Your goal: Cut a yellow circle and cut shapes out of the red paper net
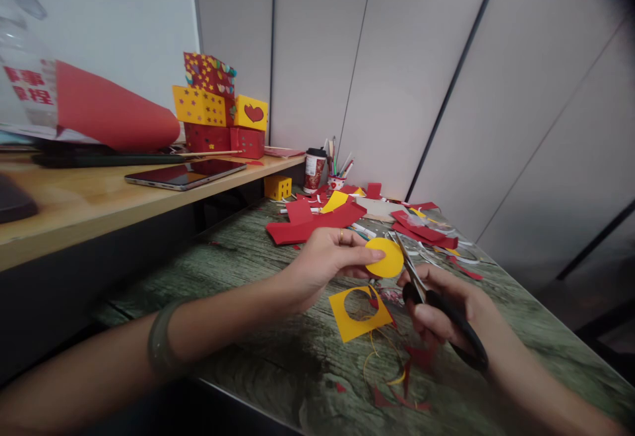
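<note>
Between thumb and fingers, my left hand [331,256] pinches a yellow paper circle [389,262], held above the table. My right hand [454,300] is wrapped round black-handled scissors [415,270], with the blades pointing up and away beside the circle's right edge. Whether the blades touch the paper I cannot tell. Below the circle lies a yellow paper square with a round hole [342,320]. Thin yellow curled trimmings [370,360] and small red scraps [381,396] are on the table nearer to me.
Red paper strips [317,225] and white offcuts cover the table's far part, near a lidded paper cup [314,170] and a pen holder [337,181]. At left, a raised wooden shelf [99,208] carries a tablet [186,173] and stacked decorated boxes [206,105]. A grey wall stands behind.
</note>
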A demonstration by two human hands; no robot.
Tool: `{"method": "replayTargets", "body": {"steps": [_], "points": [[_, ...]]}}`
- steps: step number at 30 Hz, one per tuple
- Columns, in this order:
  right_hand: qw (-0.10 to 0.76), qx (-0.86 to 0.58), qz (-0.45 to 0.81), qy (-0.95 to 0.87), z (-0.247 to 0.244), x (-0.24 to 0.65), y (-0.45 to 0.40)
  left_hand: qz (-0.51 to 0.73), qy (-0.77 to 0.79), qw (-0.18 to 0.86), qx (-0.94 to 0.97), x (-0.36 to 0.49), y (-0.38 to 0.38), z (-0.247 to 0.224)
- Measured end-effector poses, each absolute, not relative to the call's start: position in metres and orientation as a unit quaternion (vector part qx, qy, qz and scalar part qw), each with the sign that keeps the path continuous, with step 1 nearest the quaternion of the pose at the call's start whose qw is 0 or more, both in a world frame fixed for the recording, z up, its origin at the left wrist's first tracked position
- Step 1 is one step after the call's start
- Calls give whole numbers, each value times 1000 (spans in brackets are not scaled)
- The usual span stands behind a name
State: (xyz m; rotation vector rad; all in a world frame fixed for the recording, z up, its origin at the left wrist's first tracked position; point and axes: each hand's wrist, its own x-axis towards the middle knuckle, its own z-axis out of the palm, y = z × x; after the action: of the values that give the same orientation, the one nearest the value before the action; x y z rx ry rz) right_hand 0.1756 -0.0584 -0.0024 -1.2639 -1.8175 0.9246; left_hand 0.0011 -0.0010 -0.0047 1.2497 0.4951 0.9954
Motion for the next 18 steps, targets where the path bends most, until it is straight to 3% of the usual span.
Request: {"method": "replayTargets", "body": {"steps": [12,18], "points": [[366,-550,334,-673,3,177,-58,465,204,664,549,0,1,-3],[357,-495,360,-706,1,176,-59,471,211,653,555,0,1,-4]]}}
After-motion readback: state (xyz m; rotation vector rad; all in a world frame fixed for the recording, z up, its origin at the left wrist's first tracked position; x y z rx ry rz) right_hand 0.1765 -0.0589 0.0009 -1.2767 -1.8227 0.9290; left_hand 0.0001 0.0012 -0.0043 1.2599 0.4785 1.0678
